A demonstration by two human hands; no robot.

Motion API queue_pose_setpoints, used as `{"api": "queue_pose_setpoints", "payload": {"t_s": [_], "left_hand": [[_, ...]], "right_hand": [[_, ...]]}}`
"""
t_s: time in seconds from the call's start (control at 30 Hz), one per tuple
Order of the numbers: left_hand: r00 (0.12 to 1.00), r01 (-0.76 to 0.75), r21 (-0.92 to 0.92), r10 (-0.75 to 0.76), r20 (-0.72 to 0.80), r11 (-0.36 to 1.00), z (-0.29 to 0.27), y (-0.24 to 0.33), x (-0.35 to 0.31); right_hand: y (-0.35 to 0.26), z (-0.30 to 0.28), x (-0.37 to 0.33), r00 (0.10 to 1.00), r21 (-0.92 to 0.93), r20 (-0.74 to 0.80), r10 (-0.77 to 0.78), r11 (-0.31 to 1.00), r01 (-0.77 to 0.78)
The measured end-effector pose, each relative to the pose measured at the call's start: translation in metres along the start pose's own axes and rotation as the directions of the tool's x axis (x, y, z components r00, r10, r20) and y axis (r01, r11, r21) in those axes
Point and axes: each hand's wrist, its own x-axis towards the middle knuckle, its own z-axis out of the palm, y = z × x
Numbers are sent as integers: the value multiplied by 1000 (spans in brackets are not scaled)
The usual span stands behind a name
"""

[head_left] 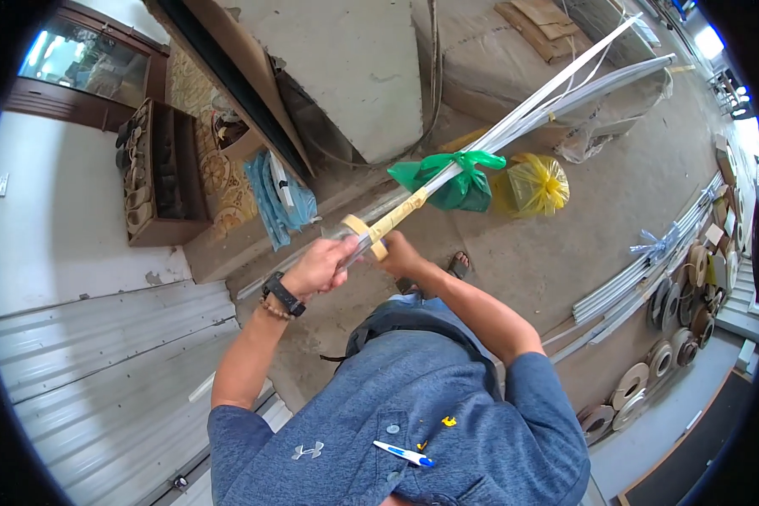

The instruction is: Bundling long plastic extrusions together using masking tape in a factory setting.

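Note:
A long bundle of thin white strips [514, 122] slants from my hands toward the far right. Cream tape [396, 214] covers its near stretch, and clear plastic shows at the near end. My left hand [322, 263], with a black watch and beads at the wrist, is closed around that plastic-covered end. Close beside it, my right hand [401, 255] is closed at a cream curved band [379, 250] against the bundle; its fingertips are partly hidden. Just beyond, a green plastic bag [460, 187] hangs or lies against the strips. Next to it stands a knotted yellow bag [538, 185].
Wrapped slabs [514, 80] lie ahead. A blue plastic-wrapped package [280, 198] rests on the step at left, near a shoe rack [156, 181]. To the right are tied strips [632, 270] and several edging rolls [631, 384] along the wall.

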Motion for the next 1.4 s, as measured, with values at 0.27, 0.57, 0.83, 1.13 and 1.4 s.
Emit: {"api": "queue_pose_setpoints", "payload": {"t_s": [0.27,0.57,0.83,1.13,1.4], "left_hand": [[975,-17,-316,86,205,949,-4,-7,-10],[930,-73,-449,224,293,890,10,-23,6],[920,-205,-365,306,244,908,20,-12,-6],[710,-179,849,662,-238,497,-26,-59,12],[910,-400,-40,392,-138,916,-32,-27,5]], "right_hand": [[-49,-6,10,966,309,232,-112,950,36],[-168,-145,-52,923,-277,-89,375,880,-385],[-209,-54,89,951,-734,49,305,657,-173],[-239,6,7,995,-594,0,96,801,-78],[-92,15,-78,1000,-185,-6,9,983,-10]]}}
